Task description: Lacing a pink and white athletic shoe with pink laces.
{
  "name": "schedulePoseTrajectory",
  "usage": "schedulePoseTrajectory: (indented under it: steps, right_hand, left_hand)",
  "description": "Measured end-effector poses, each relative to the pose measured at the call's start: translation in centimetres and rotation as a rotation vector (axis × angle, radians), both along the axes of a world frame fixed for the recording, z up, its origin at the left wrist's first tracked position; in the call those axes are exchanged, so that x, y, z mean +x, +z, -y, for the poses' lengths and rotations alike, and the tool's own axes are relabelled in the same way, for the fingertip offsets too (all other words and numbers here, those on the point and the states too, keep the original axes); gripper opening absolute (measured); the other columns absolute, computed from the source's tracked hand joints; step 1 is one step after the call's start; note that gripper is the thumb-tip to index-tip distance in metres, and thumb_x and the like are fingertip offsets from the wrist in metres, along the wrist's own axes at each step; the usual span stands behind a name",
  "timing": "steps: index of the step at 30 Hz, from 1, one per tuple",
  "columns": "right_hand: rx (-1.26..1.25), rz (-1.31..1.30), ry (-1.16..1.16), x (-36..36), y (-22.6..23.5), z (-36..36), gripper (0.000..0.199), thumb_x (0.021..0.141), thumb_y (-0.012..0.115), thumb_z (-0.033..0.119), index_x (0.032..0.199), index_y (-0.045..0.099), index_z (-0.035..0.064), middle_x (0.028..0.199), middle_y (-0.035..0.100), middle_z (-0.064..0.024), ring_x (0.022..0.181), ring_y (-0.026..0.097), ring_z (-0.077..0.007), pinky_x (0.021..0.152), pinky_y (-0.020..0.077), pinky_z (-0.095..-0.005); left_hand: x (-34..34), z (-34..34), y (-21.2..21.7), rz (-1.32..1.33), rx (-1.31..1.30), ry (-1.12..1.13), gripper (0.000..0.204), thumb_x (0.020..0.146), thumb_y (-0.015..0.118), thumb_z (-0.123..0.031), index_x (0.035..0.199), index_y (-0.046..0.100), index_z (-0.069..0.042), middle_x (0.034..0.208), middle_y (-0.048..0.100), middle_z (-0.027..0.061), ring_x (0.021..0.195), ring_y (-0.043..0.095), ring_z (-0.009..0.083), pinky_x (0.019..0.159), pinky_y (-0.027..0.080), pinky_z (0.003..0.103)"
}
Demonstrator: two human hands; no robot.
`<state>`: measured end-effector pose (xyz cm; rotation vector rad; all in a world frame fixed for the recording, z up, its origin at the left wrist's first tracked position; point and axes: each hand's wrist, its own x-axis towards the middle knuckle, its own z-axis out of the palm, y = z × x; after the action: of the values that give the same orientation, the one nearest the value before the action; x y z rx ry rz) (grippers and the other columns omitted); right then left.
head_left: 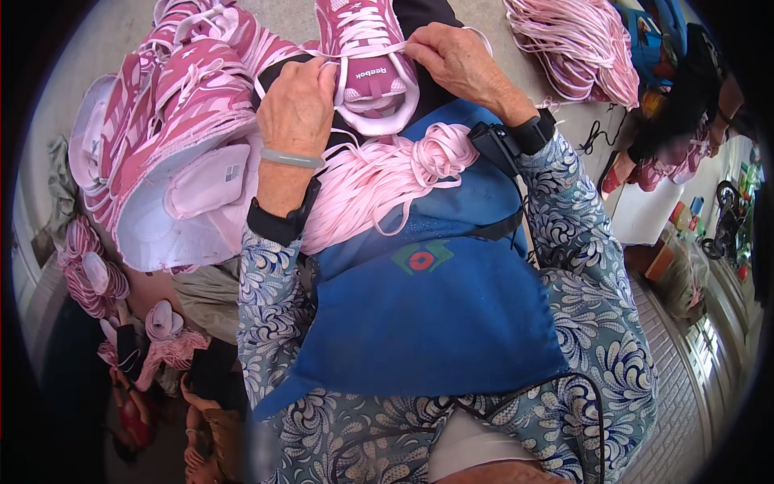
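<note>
A pink and white shoe upper (371, 73) lies in front of me on my dark-clad lap, its white lace (363, 52) threaded in a zigzag through the eyelets. On its left side my left hand (298, 105) pinches the lace with fingers closed. My right hand (463, 64) grips the lace on the other side, fingers pressed together, and a loose end loops out beyond the knuckles. The lace runs nearly straight across the shoe between both hands. A bundle of pale pink laces (387, 173) rests on my blue apron (435, 323), just below the shoe.
Stacked pink shoe uppers (177, 145) crowd my left side. A large bundle of pink laces (576, 48) lies at the far right. Other people sit nearby, at the lower left and the right, with more uppers (165, 323) beside them. A white board (645, 214) stands at the right.
</note>
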<state>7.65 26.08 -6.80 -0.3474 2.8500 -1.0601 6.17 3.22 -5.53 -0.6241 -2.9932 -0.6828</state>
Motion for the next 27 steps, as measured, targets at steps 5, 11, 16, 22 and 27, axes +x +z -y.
schedulePoseTrajectory:
  steps: [5,11,16,22,27]
  right_hand:
    - [0.055,-0.068,0.075,0.1,-0.5,-0.3,0.023,0.089,0.053,0.023,0.094,0.064,0.0028,0.086,0.063,-0.0145,0.077,0.061,-0.0298,0.070,0.0483,-0.0354]
    - [0.017,-0.094,0.143,-0.9,0.3,0.0,0.018,0.083,0.055,0.018,0.081,0.060,0.0010,0.077,0.059,-0.0177,0.072,0.058,-0.0330,0.066,0.0464,-0.0393]
    - [0.139,-0.037,0.361,-3.3,0.6,0.3,0.021,0.079,0.052,0.015,0.066,0.056,-0.0002,0.065,0.056,-0.0204,0.063,0.057,-0.0367,0.058,0.0453,-0.0436]
    - [-0.100,-0.064,0.263,-2.6,-1.2,0.1,0.023,0.081,0.050,0.018,0.067,0.056,0.0000,0.066,0.056,-0.0193,0.065,0.057,-0.0357,0.059,0.0451,-0.0427]
    - [-0.002,-0.192,-0.025,-0.4,-1.3,2.3,0.019,0.081,0.052,0.017,0.071,0.056,0.0016,0.068,0.054,-0.0169,0.067,0.057,-0.0333,0.058,0.0449,-0.0421]
  left_hand:
    - [1.2,-1.3,0.5,-0.025,-0.223,-0.063,0.036,0.084,0.060,-0.026,0.106,0.055,0.002,0.091,0.054,0.0150,0.083,0.059,0.0297,0.068,0.050,0.038]
    - [0.3,-0.9,-0.7,-0.041,-0.231,-0.133,0.025,0.083,0.054,-0.016,0.102,0.057,0.000,0.089,0.055,0.0145,0.079,0.060,0.0314,0.067,0.049,0.039]
    - [-0.8,0.3,-1.1,0.121,-0.066,-0.111,0.021,0.085,0.049,-0.016,0.099,0.060,-0.006,0.092,0.059,0.0143,0.082,0.060,0.0343,0.070,0.048,0.042]
    - [-0.4,0.2,-1.2,0.239,0.149,0.051,0.022,0.084,0.050,-0.006,0.105,0.057,-0.007,0.088,0.064,0.0145,0.081,0.062,0.0336,0.069,0.049,0.038]
    - [-0.3,-0.3,-0.6,0.024,0.083,-0.136,0.022,0.084,0.052,-0.004,0.104,0.056,-0.009,0.087,0.064,0.0135,0.079,0.063,0.0329,0.066,0.050,0.038]
